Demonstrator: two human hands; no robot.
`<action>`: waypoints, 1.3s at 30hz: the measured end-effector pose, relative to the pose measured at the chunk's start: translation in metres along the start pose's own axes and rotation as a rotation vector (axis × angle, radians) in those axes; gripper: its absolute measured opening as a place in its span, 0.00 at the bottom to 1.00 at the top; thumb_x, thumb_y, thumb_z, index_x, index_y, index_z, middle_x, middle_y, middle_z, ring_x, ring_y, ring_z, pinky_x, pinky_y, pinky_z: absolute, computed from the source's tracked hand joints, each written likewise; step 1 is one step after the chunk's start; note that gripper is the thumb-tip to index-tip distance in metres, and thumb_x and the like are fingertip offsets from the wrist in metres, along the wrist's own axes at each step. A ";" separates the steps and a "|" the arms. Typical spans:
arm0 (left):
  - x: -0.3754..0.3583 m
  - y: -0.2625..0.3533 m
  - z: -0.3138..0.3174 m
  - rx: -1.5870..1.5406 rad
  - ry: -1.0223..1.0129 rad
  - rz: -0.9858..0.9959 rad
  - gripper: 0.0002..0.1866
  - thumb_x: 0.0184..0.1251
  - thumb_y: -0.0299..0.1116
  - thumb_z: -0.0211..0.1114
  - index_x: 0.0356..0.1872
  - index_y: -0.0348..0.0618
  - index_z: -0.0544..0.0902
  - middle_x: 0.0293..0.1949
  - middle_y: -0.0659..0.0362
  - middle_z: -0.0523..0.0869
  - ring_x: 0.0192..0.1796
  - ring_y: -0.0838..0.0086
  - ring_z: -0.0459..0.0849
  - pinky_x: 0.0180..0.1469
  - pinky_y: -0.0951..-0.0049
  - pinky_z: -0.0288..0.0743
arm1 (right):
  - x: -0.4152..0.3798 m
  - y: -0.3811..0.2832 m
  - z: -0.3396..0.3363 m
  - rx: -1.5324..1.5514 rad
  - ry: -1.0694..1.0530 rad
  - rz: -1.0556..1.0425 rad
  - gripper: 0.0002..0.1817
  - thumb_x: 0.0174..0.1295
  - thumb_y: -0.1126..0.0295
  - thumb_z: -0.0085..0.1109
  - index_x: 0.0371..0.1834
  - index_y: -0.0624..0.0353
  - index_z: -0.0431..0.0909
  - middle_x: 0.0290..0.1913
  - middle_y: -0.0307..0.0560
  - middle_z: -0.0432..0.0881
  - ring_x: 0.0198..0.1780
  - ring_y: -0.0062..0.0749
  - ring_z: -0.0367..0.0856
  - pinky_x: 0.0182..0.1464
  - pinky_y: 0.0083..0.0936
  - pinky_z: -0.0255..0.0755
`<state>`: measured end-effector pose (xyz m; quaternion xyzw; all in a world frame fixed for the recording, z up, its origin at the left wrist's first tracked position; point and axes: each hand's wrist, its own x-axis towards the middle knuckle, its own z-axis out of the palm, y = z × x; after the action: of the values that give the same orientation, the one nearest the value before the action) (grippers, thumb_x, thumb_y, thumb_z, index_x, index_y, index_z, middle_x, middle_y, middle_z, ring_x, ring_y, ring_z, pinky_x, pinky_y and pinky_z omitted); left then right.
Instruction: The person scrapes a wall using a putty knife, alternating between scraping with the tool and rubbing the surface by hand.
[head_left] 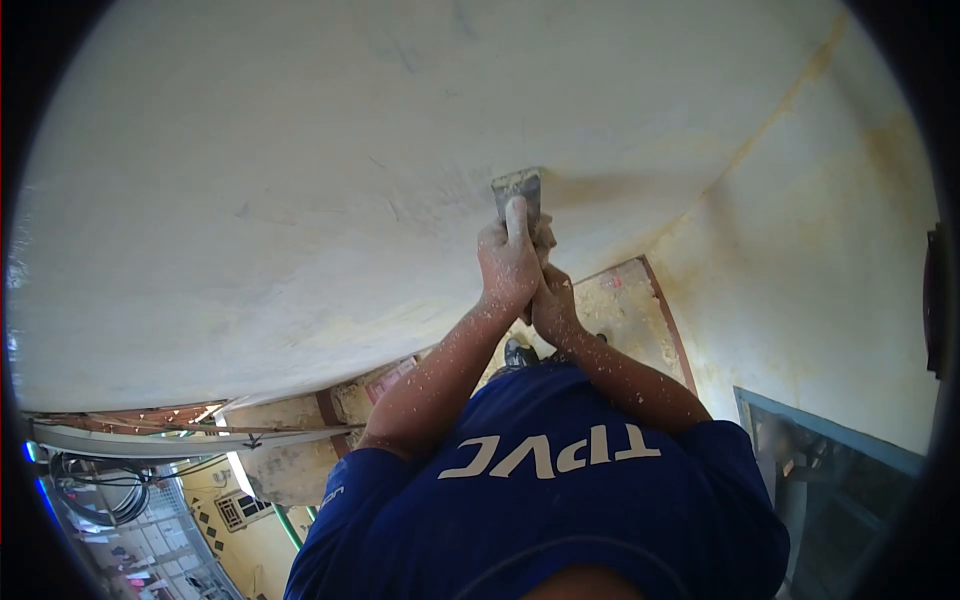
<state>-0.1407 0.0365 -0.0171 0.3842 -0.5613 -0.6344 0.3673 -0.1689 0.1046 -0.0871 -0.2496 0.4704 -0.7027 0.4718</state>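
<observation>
Fingers of our left hand (508, 262) and right hand (553, 305) are clamped together on the scraper (517, 188), its blade pressed against the pale wall (300, 180).

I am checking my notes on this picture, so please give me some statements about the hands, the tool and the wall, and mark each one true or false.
1. Both hands grip one scraper whose blade lies against the pale wall. True.
2. The left hand hangs free at the person's side. False: it is closed on the scraper handle, index finger stretched along the blade.
3. The right hand sits just below the left hand on the same handle. True.
4. The person wears a red shirt. False: the shirt is blue with white letters.
5. The forearms are speckled with pale dust. True.
</observation>
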 end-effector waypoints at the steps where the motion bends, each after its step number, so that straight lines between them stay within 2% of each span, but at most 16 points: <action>1: -0.004 -0.017 -0.003 -0.009 0.005 -0.097 0.26 0.72 0.50 0.47 0.29 0.32 0.76 0.17 0.58 0.74 0.16 0.79 0.68 0.18 0.78 0.61 | -0.010 0.007 0.000 -0.029 0.055 0.091 0.23 0.68 0.51 0.44 0.28 0.63 0.70 0.15 0.35 0.69 0.14 0.15 0.65 0.15 0.16 0.59; 2: -0.009 -0.015 -0.003 -0.013 0.011 -0.208 0.26 0.72 0.49 0.46 0.28 0.32 0.76 0.17 0.58 0.74 0.16 0.79 0.68 0.18 0.77 0.61 | -0.017 0.005 0.003 -0.054 0.116 0.196 0.23 0.69 0.52 0.44 0.26 0.62 0.69 0.15 0.35 0.69 0.14 0.15 0.65 0.15 0.16 0.59; 4: -0.007 -0.011 -0.004 -0.011 -0.008 -0.228 0.26 0.73 0.49 0.45 0.29 0.32 0.76 0.17 0.58 0.74 0.16 0.79 0.67 0.18 0.78 0.61 | -0.016 0.002 0.003 -0.043 0.125 0.167 0.23 0.69 0.52 0.44 0.26 0.62 0.69 0.15 0.35 0.69 0.14 0.14 0.65 0.15 0.16 0.60; 8: 0.001 -0.009 0.000 -0.003 -0.027 -0.018 0.26 0.73 0.48 0.44 0.30 0.31 0.75 0.17 0.60 0.73 0.16 0.80 0.67 0.17 0.80 0.60 | -0.002 0.002 -0.001 -0.028 0.015 0.048 0.24 0.68 0.50 0.45 0.29 0.62 0.71 0.16 0.35 0.70 0.16 0.14 0.67 0.16 0.15 0.60; 10: -0.004 -0.025 -0.003 0.038 0.015 -0.213 0.26 0.74 0.48 0.44 0.30 0.32 0.75 0.17 0.60 0.73 0.16 0.81 0.67 0.17 0.80 0.59 | -0.014 0.014 -0.002 0.060 0.082 0.215 0.23 0.68 0.51 0.44 0.26 0.61 0.70 0.16 0.35 0.70 0.16 0.14 0.66 0.16 0.16 0.60; 12: -0.007 -0.008 0.001 0.031 0.015 -0.234 0.26 0.73 0.48 0.44 0.30 0.32 0.75 0.17 0.60 0.73 0.16 0.81 0.67 0.17 0.80 0.59 | -0.015 0.011 0.000 0.073 0.084 0.214 0.23 0.68 0.51 0.44 0.27 0.61 0.69 0.16 0.36 0.70 0.15 0.14 0.66 0.16 0.16 0.59; 16: 0.000 -0.010 0.001 -0.027 0.000 -0.082 0.27 0.72 0.49 0.48 0.25 0.31 0.77 0.16 0.60 0.75 0.15 0.82 0.68 0.16 0.80 0.60 | -0.004 0.005 -0.005 -0.074 0.028 0.087 0.23 0.69 0.51 0.44 0.30 0.63 0.70 0.16 0.36 0.70 0.14 0.14 0.66 0.16 0.16 0.61; 18: -0.005 -0.010 0.001 0.045 0.011 -0.218 0.25 0.73 0.48 0.45 0.29 0.32 0.75 0.17 0.59 0.73 0.15 0.81 0.66 0.18 0.79 0.59 | -0.013 0.001 0.002 -0.010 0.104 0.133 0.23 0.69 0.53 0.44 0.26 0.63 0.70 0.15 0.36 0.70 0.15 0.15 0.66 0.17 0.17 0.60; 20: -0.001 -0.001 0.003 -0.013 -0.005 -0.204 0.26 0.73 0.48 0.45 0.29 0.32 0.75 0.16 0.60 0.73 0.16 0.80 0.67 0.18 0.79 0.59 | -0.006 -0.006 0.003 0.058 0.113 0.118 0.23 0.68 0.53 0.45 0.25 0.63 0.70 0.14 0.36 0.70 0.16 0.15 0.67 0.17 0.16 0.61; 22: 0.003 0.005 0.003 0.008 -0.016 -0.009 0.26 0.73 0.49 0.46 0.29 0.32 0.76 0.17 0.59 0.74 0.16 0.80 0.67 0.18 0.80 0.60 | 0.006 -0.007 -0.002 -0.063 0.042 0.092 0.22 0.68 0.54 0.45 0.27 0.63 0.71 0.16 0.36 0.71 0.17 0.15 0.67 0.18 0.15 0.61; 24: -0.001 -0.002 0.004 0.033 0.039 -0.161 0.26 0.73 0.49 0.46 0.29 0.32 0.75 0.18 0.59 0.75 0.15 0.81 0.67 0.18 0.79 0.59 | -0.004 -0.009 0.003 -0.079 0.107 0.178 0.23 0.68 0.53 0.46 0.26 0.64 0.70 0.15 0.36 0.70 0.16 0.14 0.66 0.18 0.17 0.60; 27: 0.000 0.002 0.002 -0.120 -0.051 -0.173 0.26 0.73 0.49 0.46 0.30 0.32 0.76 0.18 0.59 0.75 0.15 0.80 0.67 0.18 0.79 0.60 | -0.005 -0.021 0.007 -0.034 0.085 0.071 0.23 0.68 0.53 0.46 0.27 0.64 0.71 0.15 0.36 0.70 0.15 0.15 0.65 0.16 0.16 0.59; 30: 0.005 0.004 0.002 -0.018 -0.036 0.057 0.26 0.73 0.49 0.45 0.31 0.31 0.75 0.18 0.59 0.75 0.15 0.80 0.68 0.17 0.79 0.61 | 0.006 -0.009 -0.003 0.016 -0.037 0.025 0.22 0.69 0.54 0.45 0.29 0.64 0.72 0.16 0.35 0.71 0.16 0.15 0.66 0.17 0.15 0.59; 33: -0.001 -0.021 0.003 0.066 -0.009 -0.195 0.26 0.73 0.48 0.44 0.31 0.32 0.76 0.17 0.60 0.74 0.15 0.81 0.67 0.18 0.79 0.61 | -0.010 0.001 -0.002 -0.009 0.122 0.147 0.22 0.69 0.54 0.44 0.25 0.61 0.69 0.14 0.36 0.69 0.14 0.14 0.65 0.16 0.15 0.58; 37: 0.001 -0.014 0.004 -0.012 -0.025 -0.072 0.26 0.72 0.49 0.48 0.28 0.32 0.77 0.17 0.58 0.76 0.15 0.83 0.68 0.17 0.81 0.61 | -0.003 0.004 -0.008 -0.018 0.078 0.095 0.22 0.69 0.54 0.45 0.26 0.62 0.69 0.15 0.36 0.69 0.14 0.15 0.66 0.15 0.16 0.59; 39: 0.002 -0.018 0.003 -0.020 -0.031 -0.115 0.26 0.71 0.49 0.48 0.28 0.32 0.77 0.17 0.59 0.76 0.15 0.83 0.68 0.17 0.81 0.61 | -0.005 0.007 -0.008 0.004 0.086 0.120 0.22 0.69 0.53 0.45 0.25 0.61 0.69 0.15 0.36 0.69 0.14 0.15 0.66 0.15 0.16 0.59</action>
<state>-0.1452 0.0383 -0.0350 0.4022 -0.5374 -0.6660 0.3253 -0.1702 0.1119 -0.0970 -0.1895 0.5029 -0.6844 0.4927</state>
